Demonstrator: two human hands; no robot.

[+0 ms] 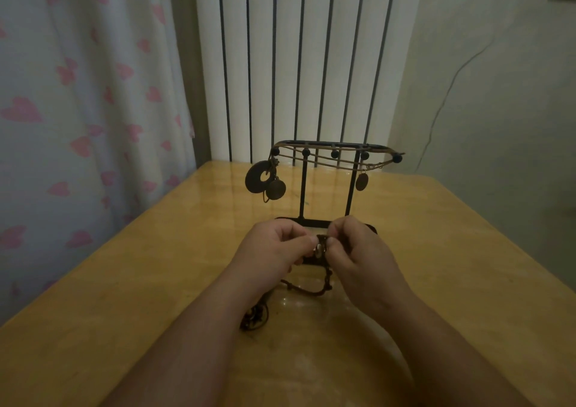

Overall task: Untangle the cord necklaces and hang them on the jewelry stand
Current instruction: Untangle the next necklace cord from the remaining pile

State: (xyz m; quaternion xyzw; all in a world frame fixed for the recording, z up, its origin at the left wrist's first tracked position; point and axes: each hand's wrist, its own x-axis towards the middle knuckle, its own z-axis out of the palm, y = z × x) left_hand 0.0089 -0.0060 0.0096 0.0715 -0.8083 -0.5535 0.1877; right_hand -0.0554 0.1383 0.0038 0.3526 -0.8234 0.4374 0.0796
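Left hand [274, 246], right hand [363, 252], cord necklace [314, 292] pinched between them

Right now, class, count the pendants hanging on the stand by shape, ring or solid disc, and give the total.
Ring pendant: 1
Disc pendants: 2
Total: 3
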